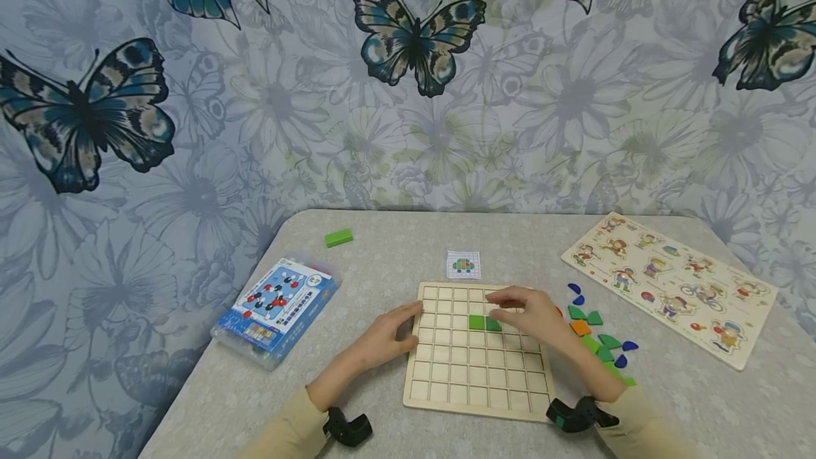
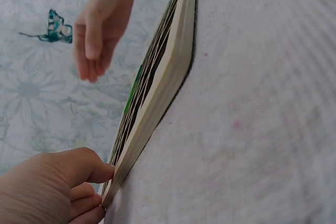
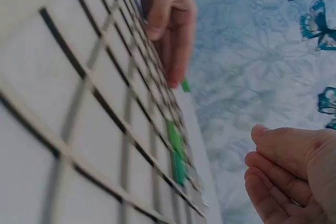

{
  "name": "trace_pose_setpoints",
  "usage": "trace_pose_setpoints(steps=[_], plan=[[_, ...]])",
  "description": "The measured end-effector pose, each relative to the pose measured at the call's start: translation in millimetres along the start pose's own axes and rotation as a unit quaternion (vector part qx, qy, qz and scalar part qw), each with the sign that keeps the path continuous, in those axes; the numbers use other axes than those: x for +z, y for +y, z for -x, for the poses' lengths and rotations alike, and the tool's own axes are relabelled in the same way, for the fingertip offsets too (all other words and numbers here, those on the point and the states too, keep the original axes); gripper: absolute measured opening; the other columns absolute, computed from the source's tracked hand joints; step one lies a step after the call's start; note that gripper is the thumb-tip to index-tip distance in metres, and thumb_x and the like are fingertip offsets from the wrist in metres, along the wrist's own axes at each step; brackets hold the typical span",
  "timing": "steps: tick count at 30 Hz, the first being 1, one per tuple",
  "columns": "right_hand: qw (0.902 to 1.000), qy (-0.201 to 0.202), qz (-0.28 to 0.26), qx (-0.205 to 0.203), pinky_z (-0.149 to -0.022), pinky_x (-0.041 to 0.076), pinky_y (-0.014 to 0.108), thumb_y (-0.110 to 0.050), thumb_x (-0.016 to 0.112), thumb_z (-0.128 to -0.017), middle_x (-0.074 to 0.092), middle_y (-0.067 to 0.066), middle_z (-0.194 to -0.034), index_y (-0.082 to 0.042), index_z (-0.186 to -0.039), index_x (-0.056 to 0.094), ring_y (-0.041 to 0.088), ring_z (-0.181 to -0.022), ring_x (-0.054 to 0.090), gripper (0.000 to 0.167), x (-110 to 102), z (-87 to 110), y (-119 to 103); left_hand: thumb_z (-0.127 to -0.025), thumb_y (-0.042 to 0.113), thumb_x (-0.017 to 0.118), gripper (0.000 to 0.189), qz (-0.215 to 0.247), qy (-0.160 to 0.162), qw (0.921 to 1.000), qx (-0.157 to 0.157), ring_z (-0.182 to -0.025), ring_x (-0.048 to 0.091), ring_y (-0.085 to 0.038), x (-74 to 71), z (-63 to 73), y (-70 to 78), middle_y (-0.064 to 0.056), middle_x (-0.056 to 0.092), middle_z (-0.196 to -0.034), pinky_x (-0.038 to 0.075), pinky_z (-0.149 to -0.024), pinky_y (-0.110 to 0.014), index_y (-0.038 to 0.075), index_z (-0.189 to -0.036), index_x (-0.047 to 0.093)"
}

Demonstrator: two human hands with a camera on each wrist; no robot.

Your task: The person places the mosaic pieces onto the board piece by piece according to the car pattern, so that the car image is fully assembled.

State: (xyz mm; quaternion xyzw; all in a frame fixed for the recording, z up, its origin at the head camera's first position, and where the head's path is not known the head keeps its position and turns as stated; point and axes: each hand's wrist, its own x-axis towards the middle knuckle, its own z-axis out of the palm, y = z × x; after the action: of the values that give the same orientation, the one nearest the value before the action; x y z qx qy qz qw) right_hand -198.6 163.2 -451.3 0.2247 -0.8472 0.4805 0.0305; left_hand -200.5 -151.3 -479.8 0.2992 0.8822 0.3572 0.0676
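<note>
A wooden grid board [image 1: 449, 397] lies in the middle of the table. My left hand [image 1: 382, 336] touches its left edge with the thumb and fingertips spread apart; the left wrist view shows the thumb [image 2: 100, 171] against the side of the board. Two pieces sit in neighbouring cells of the upper part: a light green square [image 1: 477, 322] and a darker green piece [image 1: 494, 324], partly behind fingers. Over the board's upper right my right hand [image 1: 529, 314] hovers, its fingers loosely bent. In the right wrist view nothing shows between the thumb and fingers [image 3: 273, 182].
A small pattern card [image 1: 463, 265] lies behind the board. Scattered blue, green and orange pieces [image 1: 581, 328] lie to the right, near a wooden picture board [image 1: 669, 282]. A clear box with a blue label [image 1: 277, 310] and a green block [image 1: 338, 238] are on the left.
</note>
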Motion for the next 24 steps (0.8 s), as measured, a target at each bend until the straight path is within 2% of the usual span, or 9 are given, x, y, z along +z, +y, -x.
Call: trace_pose_setpoints(steps=[3,5,8,12,17,24], plan=[[0.9997,0.020,0.006,0.012,-0.079,0.053,0.035,-0.023,0.071,-0.085,0.066,0.008,-0.112,-0.006,-0.114,0.068,0.029,-0.099,0.062,0.033,-27,6.7,-4,-0.091,0.014,0.060,0.061,0.002,0.000,1.0000,0.002,-0.135,0.031,-0.030,-0.1,-0.9,0.4,-0.015,0.036,-0.146,0.030,-0.106,-0.047,0.000,-0.145,0.035],[0.9988,0.036,0.028,0.017,-0.077,0.053,0.033,-0.024,0.069,-0.087,0.066,0.009,-0.112,-0.007,-0.115,0.068,0.027,-0.100,0.062,0.033,-45,13.3,-2,-0.091,0.014,0.060,0.061,0.000,0.001,1.0000,0.003,-0.134,0.032,-0.030,0.0,-1.4,0.0,-0.016,0.036,-0.146,0.030,-0.106,-0.047,0.000,-0.145,0.035],[0.9960,0.055,0.059,0.038,-0.071,0.053,0.028,-0.025,0.067,-0.089,0.065,0.010,-0.113,-0.009,-0.117,0.067,0.020,-0.097,0.063,0.033,-70,26.4,4,-0.090,0.013,0.060,0.062,0.002,-0.001,1.0000,0.003,-0.135,0.032,-0.030,0.0,-1.1,0.0,-0.016,0.036,-0.146,0.030,-0.106,-0.047,0.000,-0.145,0.034],[0.9905,0.070,0.092,0.074,-0.070,0.051,0.023,-0.027,0.066,-0.090,0.066,0.012,-0.112,-0.008,-0.119,0.065,0.004,-0.092,0.062,0.035,-95,46.1,19,-0.090,0.012,0.060,0.062,0.006,-0.002,1.0000,0.004,-0.135,0.031,-0.030,0.0,-0.5,-0.1,-0.015,0.036,-0.146,0.030,-0.106,-0.047,0.000,-0.145,0.034],[0.9835,0.076,0.132,0.097,-0.069,0.050,0.022,-0.025,0.065,-0.091,0.066,0.014,-0.109,-0.005,-0.119,0.065,-0.003,-0.086,0.060,0.035,-111,66.3,37,-0.089,0.012,0.060,0.063,0.002,0.001,1.0000,0.005,-0.135,0.031,-0.031,0.5,-0.5,-1.2,-0.016,0.036,-0.146,0.030,-0.106,-0.048,0.000,-0.145,0.035],[0.9829,0.064,0.140,0.100,-0.067,0.051,0.021,-0.024,0.065,-0.091,0.066,0.016,-0.109,-0.002,-0.120,0.064,-0.001,-0.086,0.061,0.036,-115,79.3,54,-0.089,0.013,0.061,0.062,0.002,0.000,1.0000,0.001,-0.135,0.031,-0.030,0.8,-0.9,-0.6,-0.015,0.036,-0.146,0.030,-0.106,-0.047,0.001,-0.145,0.035]])
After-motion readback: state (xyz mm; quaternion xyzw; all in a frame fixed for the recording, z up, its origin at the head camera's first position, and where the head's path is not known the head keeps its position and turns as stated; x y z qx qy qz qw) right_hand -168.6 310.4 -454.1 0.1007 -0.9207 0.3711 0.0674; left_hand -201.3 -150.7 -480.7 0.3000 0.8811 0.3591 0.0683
